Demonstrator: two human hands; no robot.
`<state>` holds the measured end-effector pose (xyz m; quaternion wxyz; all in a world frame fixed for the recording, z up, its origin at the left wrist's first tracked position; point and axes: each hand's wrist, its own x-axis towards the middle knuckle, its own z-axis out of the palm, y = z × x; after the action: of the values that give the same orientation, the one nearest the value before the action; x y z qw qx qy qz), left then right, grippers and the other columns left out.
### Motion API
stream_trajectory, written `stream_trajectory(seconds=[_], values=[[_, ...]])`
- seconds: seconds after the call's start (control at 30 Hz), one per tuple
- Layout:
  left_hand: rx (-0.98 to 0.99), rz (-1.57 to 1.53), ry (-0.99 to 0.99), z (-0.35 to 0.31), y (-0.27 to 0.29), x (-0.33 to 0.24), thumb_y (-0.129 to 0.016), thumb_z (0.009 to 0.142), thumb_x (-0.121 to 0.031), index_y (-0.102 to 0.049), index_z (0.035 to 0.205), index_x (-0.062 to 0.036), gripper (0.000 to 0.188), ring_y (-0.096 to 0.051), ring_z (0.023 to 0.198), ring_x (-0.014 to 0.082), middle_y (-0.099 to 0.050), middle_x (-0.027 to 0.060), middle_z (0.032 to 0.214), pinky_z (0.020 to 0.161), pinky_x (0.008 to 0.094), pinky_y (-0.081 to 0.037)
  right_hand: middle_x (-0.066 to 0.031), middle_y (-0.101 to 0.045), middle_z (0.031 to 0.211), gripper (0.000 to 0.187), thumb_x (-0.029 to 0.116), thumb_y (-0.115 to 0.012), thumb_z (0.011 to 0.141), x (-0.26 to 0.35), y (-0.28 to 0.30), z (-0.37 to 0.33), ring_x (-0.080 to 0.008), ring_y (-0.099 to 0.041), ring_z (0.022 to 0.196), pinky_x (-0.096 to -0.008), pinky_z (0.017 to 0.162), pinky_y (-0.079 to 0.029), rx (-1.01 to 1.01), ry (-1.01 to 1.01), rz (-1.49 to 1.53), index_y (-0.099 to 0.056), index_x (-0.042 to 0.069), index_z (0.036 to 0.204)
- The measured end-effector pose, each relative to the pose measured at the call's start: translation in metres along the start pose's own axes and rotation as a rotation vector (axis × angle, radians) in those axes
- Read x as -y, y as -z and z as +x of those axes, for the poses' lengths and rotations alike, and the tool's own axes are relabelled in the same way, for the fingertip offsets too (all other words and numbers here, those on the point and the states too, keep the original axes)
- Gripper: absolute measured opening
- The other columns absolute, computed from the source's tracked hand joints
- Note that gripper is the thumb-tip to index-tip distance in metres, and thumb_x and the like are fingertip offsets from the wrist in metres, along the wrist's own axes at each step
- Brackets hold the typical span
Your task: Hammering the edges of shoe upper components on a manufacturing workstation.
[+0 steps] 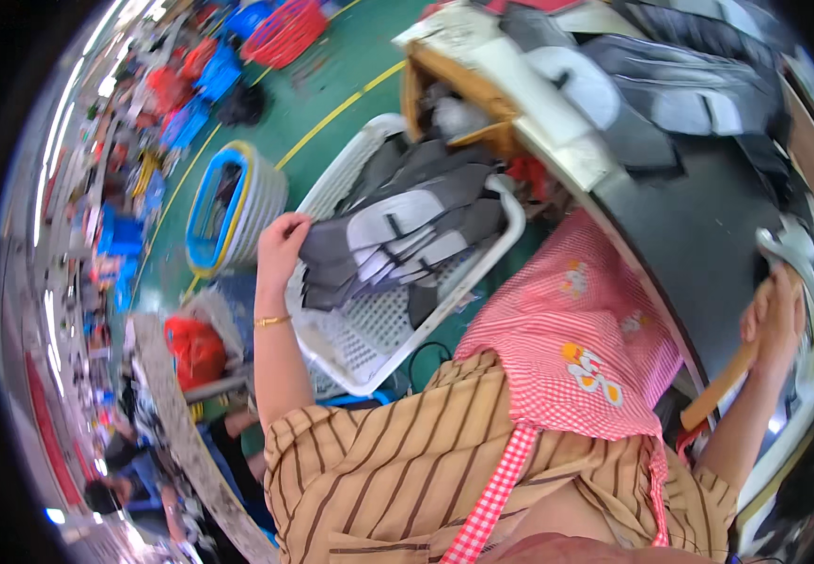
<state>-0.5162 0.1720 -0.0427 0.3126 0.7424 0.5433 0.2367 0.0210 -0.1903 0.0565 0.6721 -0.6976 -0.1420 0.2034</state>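
My left hand (284,242) is closed, its fingertips pinching the left edge of a stack of dark grey cut fabric pieces (331,242). Pale grey rounded patches with black strips show on the stack. It lies in a white perforated plastic basket (369,352), filling much of it. Far to the right, my right hand (772,310) has curled fingers just below a silver curved metal part (790,246). A tan, wood-coloured bar (719,387) runs up to this hand. Whether the bar and the metal belong together I cannot tell, and what the fingers grip is hidden.
A dark-topped work table (679,244) bears more grey fabric pieces (604,89). Beside the white basket stands a round basket with a blue rim (202,258). A red bag (190,350) sits at left. My pink checked apron (576,329) drapes against the table edge.
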Motion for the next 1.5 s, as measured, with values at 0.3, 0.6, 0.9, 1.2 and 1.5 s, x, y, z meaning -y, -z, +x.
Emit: stream_trajectory(seconds=[0.3, 0.6, 0.9, 1.2, 1.5], values=[[-0.020, 0.017, -0.730, 0.057, -0.130, -0.223, -0.063, 0.091, -0.005, -0.069, 0.106, 0.0010, 0.017, -0.064, 0.100, 0.0286, -0.068, 0.0145, 0.103, 0.091, 0.0367, -0.049, -0.0007, -0.048, 0.065, 0.023, 0.024, -0.064, 0.096, 0.003, 0.076, 0.010, -0.0104, -0.045, 0.041, -0.0252, 0.037, -0.035, -0.137, 0.019, 0.219, -0.051, 0.007, 0.103], [0.623, -0.107, -1.772, -0.026, -0.410, -0.522, -0.063, 0.078, 0.004, -0.070, 0.107, -0.0063, 0.031, -0.062, 0.107, 0.0318, -0.065, 0.0144, 0.113, 0.092, 0.0393, -0.050, -0.0018, -0.046, 0.064, 0.017, 0.022, -0.059, 0.098, -0.037, 0.132, 0.016, -0.0122, -0.043, 0.040, -0.0276, 0.036, -0.034, -0.228, -0.018, 0.507, -0.046, 0.010, 0.099], [1.130, -0.665, -1.134, 0.014, -0.356, -0.597, -0.064, 0.081, 0.000, -0.068, 0.101, -0.0040, 0.020, -0.061, 0.117, 0.0204, -0.069, 0.0087, 0.117, 0.103, 0.0319, -0.044, -0.0017, -0.046, 0.064, 0.018, 0.022, -0.058, 0.098, -0.026, 0.140, 0.010, -0.0124, -0.043, 0.040, -0.0279, 0.037, -0.035, -0.234, -0.049, 0.618, -0.044, 0.010, 0.098], [1.012, -0.545, -0.920, 0.024, -0.166, -0.529, -0.058, 0.085, -0.015, -0.057, 0.122, 0.0060, 0.042, -0.057, 0.094, 0.0151, -0.061, 0.0117, 0.106, 0.083, 0.0273, -0.046, -0.0056, -0.057, 0.072, 0.023, 0.025, -0.061, 0.097, -0.031, 0.116, 0.007, -0.0108, -0.045, 0.041, -0.0261, 0.037, -0.037, -0.102, -0.068, 0.498, -0.048, 0.006, 0.100], [1.687, -0.090, -1.092, -0.075, -0.340, -0.455, -0.055, 0.094, -0.012, -0.058, 0.117, 0.0001, 0.026, -0.064, 0.087, 0.0243, -0.064, 0.0158, 0.093, 0.079, 0.0358, -0.049, -0.0177, -0.067, 0.096, 0.040, 0.014, -0.072, 0.082, -0.008, 0.092, -0.069, -0.0241, -0.066, 0.080, -0.0340, 0.070, -0.053, 0.165, -0.099, -0.546, -0.055, -0.004, 0.114]])
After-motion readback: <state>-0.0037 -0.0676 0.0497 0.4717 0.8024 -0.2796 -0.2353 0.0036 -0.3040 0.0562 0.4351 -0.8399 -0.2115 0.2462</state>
